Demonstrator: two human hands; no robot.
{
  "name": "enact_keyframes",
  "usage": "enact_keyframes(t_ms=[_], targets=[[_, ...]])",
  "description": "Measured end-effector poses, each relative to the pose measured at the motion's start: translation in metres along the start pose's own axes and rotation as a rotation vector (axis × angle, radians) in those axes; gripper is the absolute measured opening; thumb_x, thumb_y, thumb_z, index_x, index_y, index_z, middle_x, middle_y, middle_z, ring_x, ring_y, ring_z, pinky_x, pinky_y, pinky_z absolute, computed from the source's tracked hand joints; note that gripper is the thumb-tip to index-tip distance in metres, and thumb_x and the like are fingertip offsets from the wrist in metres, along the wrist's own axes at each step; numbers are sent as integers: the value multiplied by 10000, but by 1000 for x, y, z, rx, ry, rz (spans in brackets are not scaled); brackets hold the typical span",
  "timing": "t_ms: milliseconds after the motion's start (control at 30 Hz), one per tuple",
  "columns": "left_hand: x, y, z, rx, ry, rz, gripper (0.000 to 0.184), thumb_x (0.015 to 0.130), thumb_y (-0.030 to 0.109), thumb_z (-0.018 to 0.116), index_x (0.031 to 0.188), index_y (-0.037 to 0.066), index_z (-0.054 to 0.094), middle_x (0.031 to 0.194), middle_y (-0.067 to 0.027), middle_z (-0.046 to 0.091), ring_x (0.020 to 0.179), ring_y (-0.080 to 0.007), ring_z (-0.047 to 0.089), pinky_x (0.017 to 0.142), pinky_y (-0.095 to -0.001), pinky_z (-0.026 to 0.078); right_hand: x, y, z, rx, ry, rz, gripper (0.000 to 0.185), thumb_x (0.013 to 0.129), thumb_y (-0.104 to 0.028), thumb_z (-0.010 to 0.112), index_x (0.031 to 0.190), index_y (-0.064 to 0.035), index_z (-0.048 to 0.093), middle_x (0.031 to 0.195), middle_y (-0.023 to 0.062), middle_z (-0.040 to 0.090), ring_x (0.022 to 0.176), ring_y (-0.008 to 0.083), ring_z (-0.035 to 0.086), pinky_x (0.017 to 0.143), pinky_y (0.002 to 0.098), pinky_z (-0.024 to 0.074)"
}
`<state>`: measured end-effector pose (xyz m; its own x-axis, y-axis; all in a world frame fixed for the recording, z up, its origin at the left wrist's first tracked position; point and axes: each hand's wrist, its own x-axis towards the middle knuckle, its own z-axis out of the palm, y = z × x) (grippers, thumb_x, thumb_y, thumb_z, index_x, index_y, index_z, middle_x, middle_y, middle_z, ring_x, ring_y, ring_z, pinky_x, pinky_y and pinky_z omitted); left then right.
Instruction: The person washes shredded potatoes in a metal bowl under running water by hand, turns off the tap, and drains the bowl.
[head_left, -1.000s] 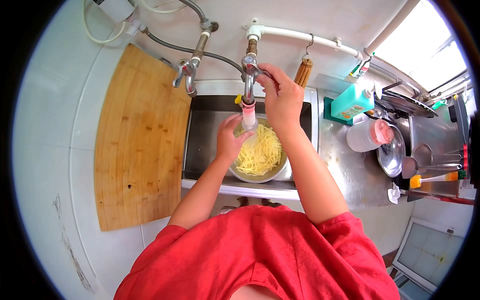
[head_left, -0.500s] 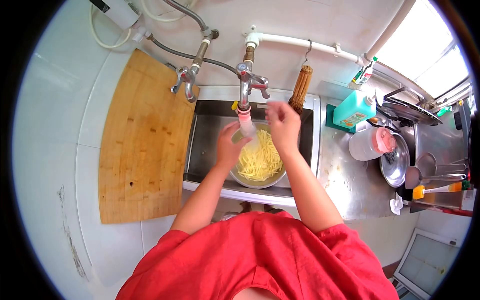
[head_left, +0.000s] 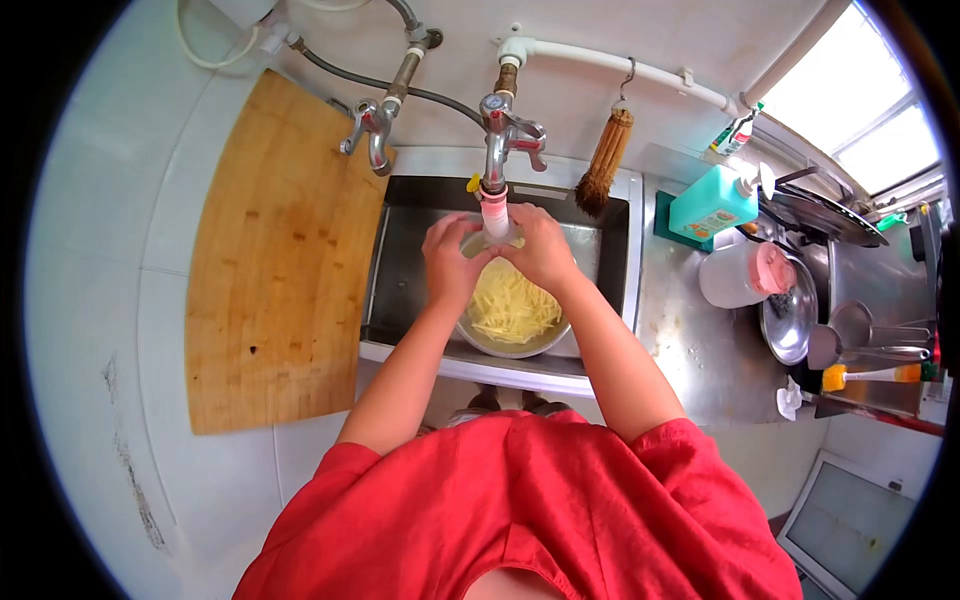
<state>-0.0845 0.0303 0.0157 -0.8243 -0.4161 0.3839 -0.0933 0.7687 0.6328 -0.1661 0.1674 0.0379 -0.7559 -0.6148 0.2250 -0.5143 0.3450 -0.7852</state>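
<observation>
My left hand [head_left: 453,258] and my right hand [head_left: 541,246] are on either side of the pink and white nozzle [head_left: 495,215] under the faucet [head_left: 497,150]. The fingers of both are curled round its lower end, the thumbs nearly meeting in front. Below them a round metal bowl [head_left: 514,351] stands in the sink [head_left: 398,272]. Pale yellow shredded strips [head_left: 513,305] lie in the bowl, in what looks like cloudy water.
A wooden board [head_left: 280,270] leans at the left beside a second faucet [head_left: 375,130]. A brush [head_left: 605,165] hangs from the white pipe. On the right counter [head_left: 670,335] are a teal bottle [head_left: 713,205], a pink-lidded container [head_left: 735,275] and a metal bowl [head_left: 790,320].
My right hand has left the faucet handle and moved down and left to the nozzle. My left hand has stayed beside the nozzle. The strips look more submerged.
</observation>
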Motion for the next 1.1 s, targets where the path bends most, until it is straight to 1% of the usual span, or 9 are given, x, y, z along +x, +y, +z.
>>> enact_keyframes(t_ms=[67,133,233,300,433,700,900,1033,1100], targets=[[1,0,4,-11,-1,18,415,570,64,814,954,62,657,1122,-64,603,1071,-276,538,917,-377,446,-1,-1,-3,-40,16,-16,532,618,-77,765,1124,-74,601,1009,134,609,963,356,549,846,428,453],[1,-1,7,-86,-29,20,351,587,137,825,897,77,671,1148,-79,598,1100,-292,523,918,-414,423,-1,-4,-6,-70,34,-35,519,617,-77,760,1114,-77,610,999,133,612,963,350,552,849,424,454],[0,0,9,-146,-45,-8,335,594,127,819,892,73,676,1170,-80,595,1111,-292,517,928,-413,423,0,-8,-13,-114,-3,-27,507,604,-108,765,1091,-71,626,980,131,618,959,345,555,852,426,457],[-2,2,10,-138,-59,0,356,592,98,815,915,68,669,1166,-69,599,1100,-279,526,926,-389,436,0,-11,-17,-139,-38,31,461,588,-177,780,1011,-48,650,948,137,616,935,333,554,829,414,455],[-3,3,8,-122,-65,44,353,599,78,813,913,62,654,1157,-62,608,1086,-269,542,916,-369,456,0,-12,-20,-176,-62,86,470,571,-211,792,997,-59,661,923,135,621,901,329,566,821,408,460],[-6,-6,-3,-177,-92,34,312,622,111,816,879,62,647,1174,-80,605,1097,-279,549,922,-378,452,3,-21,-13,-105,-70,157,427,558,-217,815,920,-36,682,807,141,656,743,302,635,704,384,503],[-7,-15,-16,-169,-99,-26,324,652,169,818,922,65,673,1202,-99,590,1126,-275,540,948,-379,434,4,-31,-3,11,-87,318,416,562,-209,829,921,-50,690,778,126,670,745,263,647,704,357,498],[-4,-14,-21,-157,-95,-26,363,663,173,813,993,87,690,1213,-99,586,1147,-271,530,966,-373,426,2,-22,9,64,-31,287,399,581,-187,818,928,-43,683,821,129,676,767,265,648,720,353,498],[-2,-13,-21,-157,-91,-25,366,671,162,805,1012,94,691,1230,-96,579,1154,-270,526,973,-372,423,1,-18,13,-19,55,208,387,604,-164,803,945,-37,669,850,122,668,826,276,637,737,362,499]])
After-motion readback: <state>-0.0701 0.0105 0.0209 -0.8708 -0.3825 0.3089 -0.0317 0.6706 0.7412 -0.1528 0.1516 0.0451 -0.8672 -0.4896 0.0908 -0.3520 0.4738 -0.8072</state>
